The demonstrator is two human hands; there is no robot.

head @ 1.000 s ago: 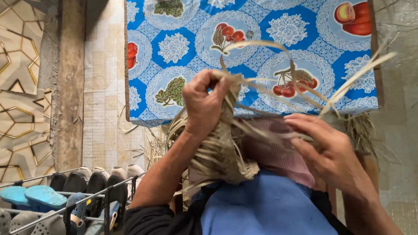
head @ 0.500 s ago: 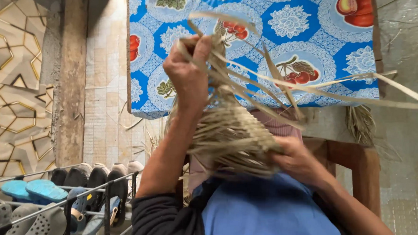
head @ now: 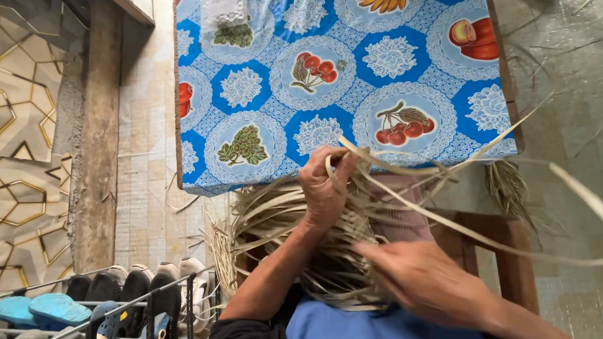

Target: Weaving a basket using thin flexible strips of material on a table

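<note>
Head view: left hand [head: 324, 191] grips pale loose strips of half-woven straw basket [head: 292, 237]; right hand [head: 425, 280] open

A desk [head: 513, 135] stands ahead, covered by a blue cloth [head: 359, 91] printed with white lace rounds and fruit. Left of it the floor [head: 141, 183] is laid with pale beige tiles. A rough wooden post [head: 100, 133] rises beside a wall [head: 14, 143] patterned in cream polygons with gold lines. Below, a wire shoe rack [head: 106, 303] carries dark shoes and blue sandals. A brown wooden chair frame [head: 514, 260] shows at right on grey concrete ground [head: 583, 80]. Daylight is soft and even.
</note>
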